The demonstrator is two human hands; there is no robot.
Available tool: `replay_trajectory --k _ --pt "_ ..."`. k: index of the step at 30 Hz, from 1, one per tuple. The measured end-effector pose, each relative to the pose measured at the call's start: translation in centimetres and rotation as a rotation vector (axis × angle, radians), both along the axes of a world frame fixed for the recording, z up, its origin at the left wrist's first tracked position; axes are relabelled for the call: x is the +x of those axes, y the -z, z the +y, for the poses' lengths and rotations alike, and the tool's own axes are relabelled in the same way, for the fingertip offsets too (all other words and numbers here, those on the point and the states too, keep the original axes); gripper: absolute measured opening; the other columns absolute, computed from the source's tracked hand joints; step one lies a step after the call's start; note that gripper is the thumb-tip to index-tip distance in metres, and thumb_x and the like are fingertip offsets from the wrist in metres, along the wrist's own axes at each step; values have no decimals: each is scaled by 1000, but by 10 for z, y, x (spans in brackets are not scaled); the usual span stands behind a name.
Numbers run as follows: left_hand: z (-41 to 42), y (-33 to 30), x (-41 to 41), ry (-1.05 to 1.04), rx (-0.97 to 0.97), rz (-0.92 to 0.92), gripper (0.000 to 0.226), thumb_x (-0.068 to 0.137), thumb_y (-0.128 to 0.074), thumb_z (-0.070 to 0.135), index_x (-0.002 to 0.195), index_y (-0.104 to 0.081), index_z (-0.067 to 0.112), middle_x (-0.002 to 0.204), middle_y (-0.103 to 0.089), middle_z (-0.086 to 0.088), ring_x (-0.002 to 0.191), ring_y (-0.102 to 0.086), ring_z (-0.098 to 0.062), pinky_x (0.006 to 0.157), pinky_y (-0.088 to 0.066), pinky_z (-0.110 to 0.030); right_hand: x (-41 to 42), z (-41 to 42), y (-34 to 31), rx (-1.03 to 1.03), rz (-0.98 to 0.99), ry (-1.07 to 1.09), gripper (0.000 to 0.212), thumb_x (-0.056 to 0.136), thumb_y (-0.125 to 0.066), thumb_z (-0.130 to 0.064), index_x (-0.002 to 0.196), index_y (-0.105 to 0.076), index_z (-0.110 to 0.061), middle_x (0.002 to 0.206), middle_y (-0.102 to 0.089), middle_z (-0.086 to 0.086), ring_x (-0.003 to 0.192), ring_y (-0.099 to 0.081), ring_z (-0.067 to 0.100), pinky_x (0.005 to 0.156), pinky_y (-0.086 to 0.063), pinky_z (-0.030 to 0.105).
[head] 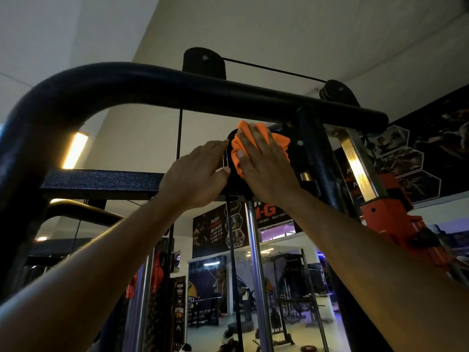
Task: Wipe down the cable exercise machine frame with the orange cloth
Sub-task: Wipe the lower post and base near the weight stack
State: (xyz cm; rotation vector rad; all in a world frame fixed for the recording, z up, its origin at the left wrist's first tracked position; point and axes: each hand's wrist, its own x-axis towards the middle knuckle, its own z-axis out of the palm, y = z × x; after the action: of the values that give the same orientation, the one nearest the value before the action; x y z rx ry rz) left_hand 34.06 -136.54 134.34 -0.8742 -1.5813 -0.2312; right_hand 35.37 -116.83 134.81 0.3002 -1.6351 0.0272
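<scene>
Both arms reach up to the top of the cable exercise machine frame (157, 85), a thick round tube painted black with a rough, grainy surface, which bends down at the left. The right hand (264, 163) lies flat with its fingers spread and straight, and presses the orange cloth (253, 146) against a black rounded pulley housing (232, 181) under the top tube. The cloth is soft and crumpled, and its folds show between and beside the fingers. The left hand (198, 174) is just beside it, with the fingers relaxed and nearly straight; the fingertips touch the left edge of the same housing and hold nothing. A flat black crossbar (101, 182) with a pebbled texture runs to the left of the hands. Below them, a shiny chrome guide rod (255, 250) goes down. A thin black cable (274, 70) stretches between two pulleys on top.
</scene>
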Motion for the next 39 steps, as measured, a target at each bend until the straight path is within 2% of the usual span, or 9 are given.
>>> replay_trajectory --k 3,5,11,16,21,26,30,33,39 --pt "-1 0 0 -6 5 3 63 112 -50 39 169 -26 24 170 -39 0 150 -41 -21 102 -37 -35 2 4 26 38 5 -32 68 111 -11 -57 174 -3 -34 182 12 -5 167 17 16 133 11 48" --pt "-1 0 0 -12 -2 1 64 112 -50 38 169 -25 24 171 -37 1 150 -41 -21 99 -34 -33 4 15 42 76 -15 -36 67 112 -12 -57 174 -3 -35 181 15 -8 166 18 15 132 12 45" --pt "-2 1 2 -12 -3 -11 63 112 -50 37 169 -25 25 170 -38 2 150 -41 -20 96 -33 -31 5 20 11 95 -42 25 73 104 -3 -63 173 -5 -37 182 9 -7 167 16 20 135 0 59" --pt "-3 1 3 -10 2 -20 64 112 -50 34 170 -25 24 171 -37 2 151 -40 -20 97 -30 -30 5 19 45 88 6 -29 64 114 -12 -56 174 -8 -35 182 10 -10 167 16 16 135 4 53" --pt "-3 1 1 -11 -5 -4 64 113 -49 37 170 -24 24 173 -35 1 154 -38 -21 110 -39 -38 9 24 47 75 -48 4 67 111 -14 -59 174 -5 -37 181 13 -12 166 17 15 132 10 46" --pt "-2 1 3 -14 -2 2 64 113 -48 38 170 -25 24 173 -34 0 154 -37 -22 114 -39 -42 6 4 14 23 -25 6 69 110 -13 -60 174 -9 -35 182 8 -7 166 19 17 133 11 51" --pt "-3 3 5 -7 5 2 64 113 -49 38 170 -24 24 174 -32 2 155 -35 -21 115 -38 -42 6 7 48 35 10 -31 64 114 -16 -55 174 -11 -35 182 7 -6 165 18 14 134 8 48" --pt "-3 4 7 3 -7 0 64 112 -49 37 170 -24 24 174 -33 1 154 -37 -22 112 -39 -41 7 20 60 57 -22 -1 68 111 -13 -60 174 -9 -36 182 8 -10 167 13 16 135 2 54" --pt "-2 2 6 2 -14 -11 63 112 -50 37 169 -26 22 171 -38 -2 151 -41 -23 110 -40 -40 4 4 16 17 2 9 69 110 -16 -60 174 -14 -33 183 2 -4 168 11 18 135 2 56"
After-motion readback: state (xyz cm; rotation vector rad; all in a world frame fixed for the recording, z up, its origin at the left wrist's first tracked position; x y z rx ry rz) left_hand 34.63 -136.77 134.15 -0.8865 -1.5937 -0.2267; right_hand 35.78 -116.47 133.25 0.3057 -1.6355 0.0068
